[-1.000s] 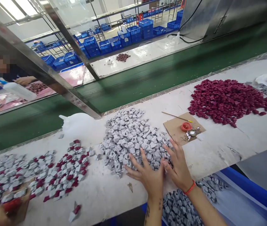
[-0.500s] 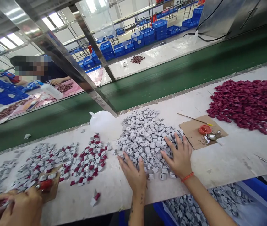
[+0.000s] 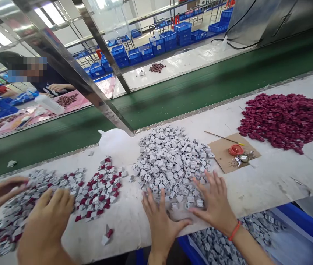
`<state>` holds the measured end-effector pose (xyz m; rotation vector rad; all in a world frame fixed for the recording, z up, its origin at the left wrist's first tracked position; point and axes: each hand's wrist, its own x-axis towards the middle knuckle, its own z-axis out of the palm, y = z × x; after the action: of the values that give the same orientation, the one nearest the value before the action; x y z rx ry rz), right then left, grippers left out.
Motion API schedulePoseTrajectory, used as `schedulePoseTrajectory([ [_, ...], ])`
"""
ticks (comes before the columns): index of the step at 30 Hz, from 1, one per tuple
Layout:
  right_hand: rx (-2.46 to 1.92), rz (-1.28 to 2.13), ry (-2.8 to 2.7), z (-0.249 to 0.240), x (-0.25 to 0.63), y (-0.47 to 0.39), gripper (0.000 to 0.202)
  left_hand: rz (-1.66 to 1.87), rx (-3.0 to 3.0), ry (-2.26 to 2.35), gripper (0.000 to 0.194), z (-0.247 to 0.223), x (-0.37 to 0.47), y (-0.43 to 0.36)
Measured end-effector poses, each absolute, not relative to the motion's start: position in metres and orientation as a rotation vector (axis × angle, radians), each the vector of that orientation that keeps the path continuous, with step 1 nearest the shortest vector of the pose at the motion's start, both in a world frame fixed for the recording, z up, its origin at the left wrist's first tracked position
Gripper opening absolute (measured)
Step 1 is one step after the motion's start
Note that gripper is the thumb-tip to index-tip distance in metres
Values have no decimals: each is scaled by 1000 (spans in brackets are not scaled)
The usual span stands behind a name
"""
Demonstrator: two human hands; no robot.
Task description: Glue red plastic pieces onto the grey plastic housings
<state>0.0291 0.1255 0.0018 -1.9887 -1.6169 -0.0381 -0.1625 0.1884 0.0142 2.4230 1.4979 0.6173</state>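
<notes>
A broad heap of small grey-white plastic pieces (image 3: 170, 158) lies on the white worktable (image 3: 245, 191) in front of me. My left hand (image 3: 160, 222) is at the near left edge of the heap, fingers spread, thumb pointing right. At the heap's near right edge is my right hand (image 3: 213, 200), also spread, with a red bead bracelet (image 3: 234, 230) on the wrist. Neither hand holds anything. A few loose grey pieces lie between the two hands. Left of the heap is a smaller pile of grey pieces mixed with dark red ones (image 3: 101, 187).
A co-worker's hands (image 3: 46, 224) reach over mixed pieces at the left. A cardboard sheet (image 3: 222, 158) carries a red pot (image 3: 236, 149) and a thin brush (image 3: 222, 137). Dark red pieces (image 3: 283, 119) are heaped at right. A blue bin (image 3: 305, 224) of grey pieces stands below the table edge.
Both my hands have drawn back toward the table's near edge, off the heap's middle. The co-worker's hands have risen and spread apart over the mixed pieces. The view has shifted slightly.
</notes>
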Motion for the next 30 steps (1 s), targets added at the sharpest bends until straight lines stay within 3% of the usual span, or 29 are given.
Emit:
schedulePoseTrajectory([
  [4,-1991,-31,-1768,-10,26,126,79,576,2522,1502,97,8,-150,190],
  [11,-1973,21,-1765,-12,48,159,74,640,2464,1612,91,4,-118,194],
  [19,-1925,52,-1728,-10,68,183,76,739,2356,1594,39,12,-97,198],
  [26,-1795,-65,-1570,2,54,148,43,833,2324,1570,56,23,-115,176],
  [30,-1756,-37,-1485,33,64,172,35,899,2334,1493,50,69,-115,208],
])
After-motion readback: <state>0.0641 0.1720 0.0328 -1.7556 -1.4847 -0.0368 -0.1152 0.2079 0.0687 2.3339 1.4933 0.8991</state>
